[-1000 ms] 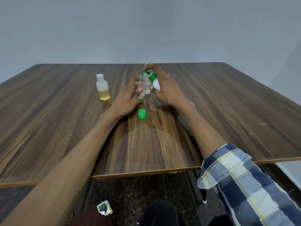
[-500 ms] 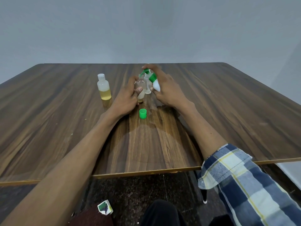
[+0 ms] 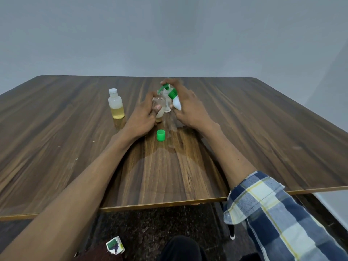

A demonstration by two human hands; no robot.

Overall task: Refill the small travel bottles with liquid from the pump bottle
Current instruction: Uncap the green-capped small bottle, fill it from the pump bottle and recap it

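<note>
Near the table's (image 3: 263, 129) middle, work under way on one open small bottle (image 3: 158, 108), gripped upright by the left hand (image 3: 145, 117), fingers curled round it. Little liquid visible inside, so filling probably only begun. Green cap (image 3: 160, 135) lying loose just in front. Pump bottle (image 3: 176, 102) tilted toward the small bottle's mouth, held in the right hand (image 3: 190, 108), one finger on the green pump head (image 3: 165, 87). Capped travel bottle (image 3: 115, 104) standing to the left, roughly one third full of yellow liquid, perhaps needing more.
</note>
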